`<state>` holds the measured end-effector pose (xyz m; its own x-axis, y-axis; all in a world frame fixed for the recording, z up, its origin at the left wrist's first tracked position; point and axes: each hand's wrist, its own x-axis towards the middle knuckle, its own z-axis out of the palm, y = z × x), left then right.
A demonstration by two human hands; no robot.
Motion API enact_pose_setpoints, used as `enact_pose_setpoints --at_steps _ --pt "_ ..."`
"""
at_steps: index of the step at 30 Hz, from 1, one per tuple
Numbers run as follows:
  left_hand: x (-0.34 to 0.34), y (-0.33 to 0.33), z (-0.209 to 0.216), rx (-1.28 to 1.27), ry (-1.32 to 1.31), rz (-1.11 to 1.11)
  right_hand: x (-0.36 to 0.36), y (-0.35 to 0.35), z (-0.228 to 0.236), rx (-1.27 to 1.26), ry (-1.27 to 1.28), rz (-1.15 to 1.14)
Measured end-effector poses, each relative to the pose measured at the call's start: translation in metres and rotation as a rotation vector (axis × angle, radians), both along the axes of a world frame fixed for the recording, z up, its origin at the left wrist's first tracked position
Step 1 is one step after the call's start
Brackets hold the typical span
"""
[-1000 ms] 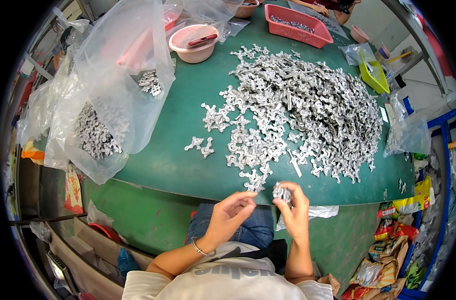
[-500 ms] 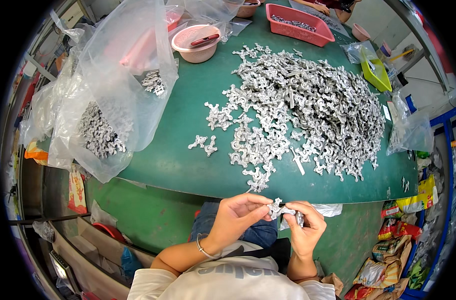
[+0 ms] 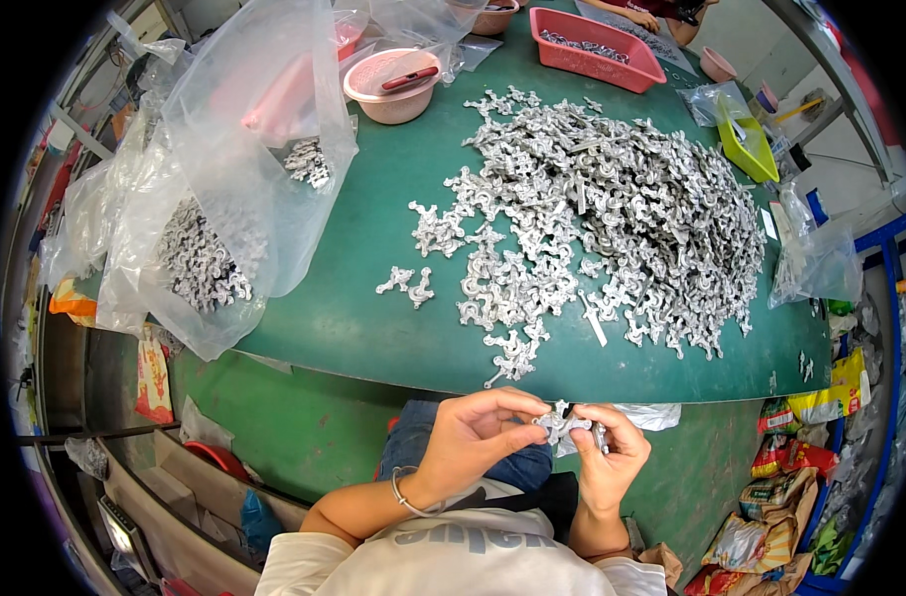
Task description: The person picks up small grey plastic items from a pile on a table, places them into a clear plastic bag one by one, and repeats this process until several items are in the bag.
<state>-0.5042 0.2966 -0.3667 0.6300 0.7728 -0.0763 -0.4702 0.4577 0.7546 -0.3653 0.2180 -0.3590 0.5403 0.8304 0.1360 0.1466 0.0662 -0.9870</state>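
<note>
**Metal piece held between two hands at the table's near edge**

Just beyond the near edge of the table (image 3: 373, 343), one branched metal piece (image 3: 560, 424) sits between the fingertips of two hands. The left hand (image 3: 473, 437) pinches it with thumb and fingers; the right hand (image 3: 612, 462) grips its other side, probably so that it stays steady in clear view. More grey metal shows inside the right hand's curled fingers (how many pieces, one cannot tell).

One big pile (image 3: 661, 219), too many to count, spreads toward the right edge, presumably within easy reach. Two loose pieces (image 3: 407, 285) lie apart on its left. By the left edge stands one clear bag (image 3: 309, 228) with similar pieces inside. One pink rectangular tray (image 3: 597, 69) sits toward the far edge.
</note>
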Motion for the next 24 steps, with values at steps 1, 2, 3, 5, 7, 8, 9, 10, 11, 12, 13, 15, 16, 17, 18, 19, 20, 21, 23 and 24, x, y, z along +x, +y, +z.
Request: enact_pose_setpoints --at_steps 1,2,3,5,7,8,9,10,11,12,13,15,16,17,18,19,20,21,23,24 --pt "0.000 0.000 0.001 0.007 -0.004 0.001 0.000 0.000 -0.001 0.009 0.003 0.008" --pt "0.000 0.000 0.001 0.013 -0.008 0.003 0.001 -0.001 -0.002 0.017 0.006 0.016" --pt "0.000 0.000 0.001 0.016 -0.008 0.000 0.001 -0.002 -0.003 0.026 0.010 0.023" --pt "0.000 0.000 0.002 0.020 -0.008 -0.004 -0.001 -0.003 -0.004 0.041 0.049 0.024" --pt "-0.001 0.000 0.002 0.046 -0.012 -0.008 -0.002 -0.004 -0.004 0.053 0.063 0.020" --pt "-0.001 0.000 0.002 0.058 -0.014 -0.011 -0.003 -0.004 -0.004 0.058 0.057 0.017" --pt "0.000 0.000 0.003 0.054 -0.019 -0.007 -0.003 -0.004 -0.004 0.062 0.050 0.013" --pt "0.001 0.000 0.005 0.048 -0.023 -0.004 -0.004 -0.004 -0.004 0.064 0.068 0.020" --pt "0.001 0.000 0.005 0.043 -0.027 0.000 -0.006 -0.004 -0.002 0.066 0.085 0.028" --pt "0.001 0.000 0.005 0.023 -0.002 -0.019 -0.006 -0.004 -0.001 0.069 0.102 0.034" --pt "-0.001 0.001 0.003 0.003 0.023 -0.036 -0.007 -0.004 -0.003 0.076 0.124 0.047" --pt "-0.002 0.001 0.004 -0.005 0.083 -0.060 -0.007 -0.006 -0.009 0.092 0.169 0.071" --pt "-0.001 0.003 0.006 0.008 0.118 -0.071 -0.007 -0.006 -0.010 0.080 0.181 0.078" --pt "0.000 0.004 0.008 0.020 0.153 -0.081 -0.006 -0.006 -0.011 0.069 0.193 0.084" --pt "0.000 0.004 0.008 0.013 0.158 -0.104 -0.005 -0.007 -0.012 0.058 0.205 0.091" --pt "-0.001 0.005 0.007 0.008 0.163 -0.126 -0.004 -0.007 -0.010 0.033 0.250 0.095" --pt "-0.001 0.005 0.007 0.002 0.168 -0.149 -0.004 -0.008 -0.008 0.008 0.295 0.100" --pt "0.000 0.006 0.006 -0.003 0.165 -0.159 -0.004 -0.009 -0.006 -0.017 0.340 0.106" --pt "0.001 0.007 0.005 -0.012 0.159 -0.182 -0.004 -0.008 -0.005 0.009 0.363 0.116" --pt "0.002 0.007 0.004 -0.017 0.147 -0.182 -0.004 -0.008 -0.005 0.022 0.374 0.122"
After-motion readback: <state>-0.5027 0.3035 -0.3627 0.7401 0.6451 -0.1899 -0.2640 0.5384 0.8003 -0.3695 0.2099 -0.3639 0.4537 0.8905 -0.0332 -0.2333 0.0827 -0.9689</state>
